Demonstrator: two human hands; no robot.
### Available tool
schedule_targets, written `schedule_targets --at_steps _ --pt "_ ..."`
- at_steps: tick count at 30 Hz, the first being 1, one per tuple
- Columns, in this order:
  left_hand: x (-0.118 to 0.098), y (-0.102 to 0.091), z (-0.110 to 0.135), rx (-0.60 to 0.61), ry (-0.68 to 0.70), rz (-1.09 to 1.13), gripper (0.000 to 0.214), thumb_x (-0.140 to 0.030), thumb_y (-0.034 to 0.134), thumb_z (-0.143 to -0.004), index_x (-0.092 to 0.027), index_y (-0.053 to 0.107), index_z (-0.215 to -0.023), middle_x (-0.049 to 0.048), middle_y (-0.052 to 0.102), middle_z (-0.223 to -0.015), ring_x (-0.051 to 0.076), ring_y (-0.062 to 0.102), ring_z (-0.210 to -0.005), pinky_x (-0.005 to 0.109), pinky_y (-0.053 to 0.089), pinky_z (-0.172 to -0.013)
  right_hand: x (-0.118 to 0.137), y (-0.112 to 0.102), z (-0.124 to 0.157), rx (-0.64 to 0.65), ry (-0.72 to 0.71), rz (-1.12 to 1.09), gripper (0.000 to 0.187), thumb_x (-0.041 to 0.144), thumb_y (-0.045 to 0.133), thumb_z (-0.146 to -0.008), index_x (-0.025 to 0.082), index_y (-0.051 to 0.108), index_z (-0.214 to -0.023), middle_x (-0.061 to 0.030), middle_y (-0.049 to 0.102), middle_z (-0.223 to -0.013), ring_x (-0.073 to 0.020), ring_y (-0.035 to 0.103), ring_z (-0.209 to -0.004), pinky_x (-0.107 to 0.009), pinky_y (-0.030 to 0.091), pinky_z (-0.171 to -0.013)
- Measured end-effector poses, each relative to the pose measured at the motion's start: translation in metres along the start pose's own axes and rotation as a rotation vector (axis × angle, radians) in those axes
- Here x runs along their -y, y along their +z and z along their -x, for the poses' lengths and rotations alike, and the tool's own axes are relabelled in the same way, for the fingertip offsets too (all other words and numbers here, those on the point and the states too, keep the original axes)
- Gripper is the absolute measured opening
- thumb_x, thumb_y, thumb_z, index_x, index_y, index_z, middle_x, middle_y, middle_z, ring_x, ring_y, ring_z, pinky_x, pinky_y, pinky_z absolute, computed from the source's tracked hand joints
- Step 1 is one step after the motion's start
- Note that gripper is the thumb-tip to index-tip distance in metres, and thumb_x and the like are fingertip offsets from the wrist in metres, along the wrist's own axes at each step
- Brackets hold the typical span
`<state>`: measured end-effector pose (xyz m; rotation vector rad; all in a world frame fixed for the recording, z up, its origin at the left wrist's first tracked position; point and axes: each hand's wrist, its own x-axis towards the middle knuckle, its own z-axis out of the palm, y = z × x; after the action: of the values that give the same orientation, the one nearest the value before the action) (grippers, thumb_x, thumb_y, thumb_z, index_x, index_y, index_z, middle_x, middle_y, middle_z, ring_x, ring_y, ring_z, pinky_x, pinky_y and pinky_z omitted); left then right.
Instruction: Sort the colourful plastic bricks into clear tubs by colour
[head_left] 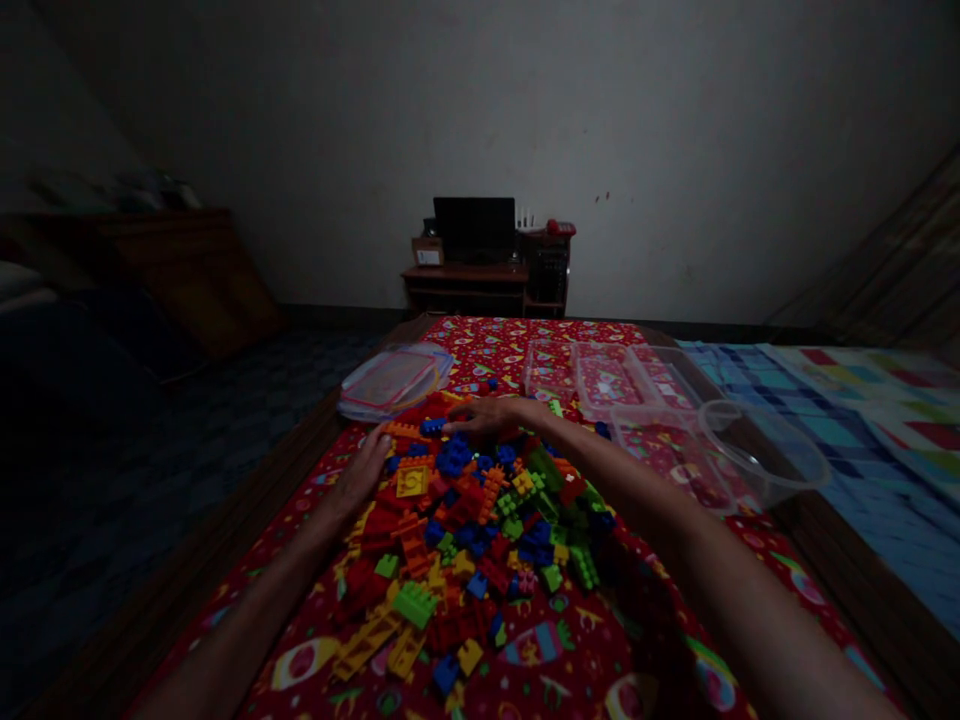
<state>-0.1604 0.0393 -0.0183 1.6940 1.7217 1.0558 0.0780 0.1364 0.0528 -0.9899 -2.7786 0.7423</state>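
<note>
A heap of plastic building bricks [465, 530] in red, orange, yellow, blue and green lies on a table covered with a red patterned cloth [585, 650]. My left hand [364, 475] rests flat against the left side of the heap, fingers stretched out. At the heap's far edge my right hand [487, 412] lies over the bricks with its fingers extended toward the left. Neither hand visibly grips a brick.
Clear plastic lids [394, 380] lie at the far left of the table. Several clear plastic containers [630, 385] and a round clear bowl [761, 450] stand at the right. A bed with a checked cover [862, 430] adjoins the right; a dark desk with a monitor [487, 250] stands at the wall.
</note>
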Motion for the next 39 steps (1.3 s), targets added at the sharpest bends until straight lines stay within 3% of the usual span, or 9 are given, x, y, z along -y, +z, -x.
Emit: schedule_targets --at_steps 4,8,12,15,19,24,28,33,39 --pt "-0.032 0.001 0.012 0.048 0.013 0.047 0.076 -0.063 0.043 -0.080 -0.016 0.039 -0.139 0.0128 0.047 -0.141 0.029 0.048 -0.126 0.045 0.040 -0.104 0.023 -0.004 0.030 0.087 -0.070 -0.050 0.060 0.060 0.044 -0.088 0.015 0.059 -0.124 -0.0108 0.063 -0.123 -0.0236 0.061 -0.108 -0.033 0.047 -0.091" --pt "-0.065 0.002 0.023 0.098 0.107 0.033 0.074 -0.061 0.044 -0.081 -0.016 0.040 -0.139 0.0120 0.045 -0.143 0.030 0.045 -0.128 0.044 0.038 -0.106 0.040 -0.018 0.069 -0.113 -0.078 -0.063 0.052 0.050 0.049 -0.090 0.018 0.053 -0.132 -0.0095 0.061 -0.127 -0.0237 0.058 -0.114 -0.034 0.043 -0.095" --pt "-0.089 0.005 0.029 0.188 0.248 0.028 0.075 -0.062 0.040 -0.084 -0.016 0.037 -0.142 0.0110 0.043 -0.145 0.029 0.041 -0.132 0.044 0.033 -0.110 0.023 -0.022 0.112 -0.388 0.136 0.046 0.045 0.042 0.044 -0.094 0.019 0.050 -0.133 -0.0112 0.063 -0.123 -0.0244 0.059 -0.111 -0.037 0.044 -0.092" --pt "-0.086 0.000 0.030 0.128 0.314 -0.041 0.074 -0.064 0.033 -0.086 -0.016 0.039 -0.141 0.0107 0.043 -0.145 0.029 0.036 -0.135 0.045 0.028 -0.113 -0.004 -0.012 0.144 -0.435 0.325 0.146 0.043 0.036 0.042 -0.095 0.012 0.050 -0.130 -0.0157 0.065 -0.116 -0.0247 0.061 -0.105 -0.035 0.045 -0.089" --pt "-0.047 -0.024 0.037 0.014 0.216 -0.156 0.072 -0.065 0.026 -0.087 -0.021 0.037 -0.143 0.0070 0.043 -0.146 0.028 0.035 -0.136 0.047 0.022 -0.115 -0.031 0.012 0.172 -0.312 0.371 0.212 0.047 0.042 0.034 -0.097 0.011 0.048 -0.130 -0.0168 0.068 -0.104 -0.0259 0.065 -0.096 -0.034 0.047 -0.082" --pt "0.021 -0.049 0.070 0.014 0.025 -0.230 0.076 -0.067 0.030 -0.085 -0.021 0.033 -0.145 0.0095 0.040 -0.147 0.031 0.032 -0.137 0.051 0.022 -0.115 -0.027 0.041 0.164 -0.272 0.332 0.157 0.049 0.046 0.024 -0.098 0.018 0.052 -0.126 -0.0134 0.066 -0.103 -0.0251 0.064 -0.094 -0.036 0.048 -0.082" --pt "0.044 -0.038 0.101 0.088 0.022 -0.187 0.069 -0.062 0.031 -0.088 -0.026 0.029 -0.146 0.0078 0.039 -0.148 0.030 0.034 -0.137 0.052 0.029 -0.112 -0.007 0.057 0.148 -0.318 0.342 0.079 0.048 0.046 0.022 -0.098 0.021 0.052 -0.125 -0.0113 0.064 -0.102 -0.0254 0.062 -0.094 -0.042 0.047 -0.085" --pt "0.015 -0.007 0.101 0.137 0.093 -0.037 0.087 -0.071 0.044 -0.078 -0.022 0.026 -0.147 0.0122 0.032 -0.151 0.032 0.029 -0.138 0.049 0.031 -0.111 0.022 0.063 0.137 -0.358 0.361 -0.149 0.059 0.059 0.019 -0.094 0.022 0.049 -0.128 -0.0112 0.061 -0.115 -0.0290 0.047 -0.123 -0.045 0.038 -0.100" --pt "-0.044 0.009 0.082 -0.013 -0.119 0.274 0.094 -0.070 0.057 -0.070 -0.019 0.030 -0.145 0.0136 0.050 -0.139 0.033 0.039 -0.133 0.048 0.036 -0.107 0.042 0.064 0.115 -0.410 0.279 -0.336 0.062 0.061 0.020 -0.093 0.020 0.054 -0.123 -0.0101 0.061 -0.113 -0.0257 0.052 -0.114 -0.043 0.039 -0.097"
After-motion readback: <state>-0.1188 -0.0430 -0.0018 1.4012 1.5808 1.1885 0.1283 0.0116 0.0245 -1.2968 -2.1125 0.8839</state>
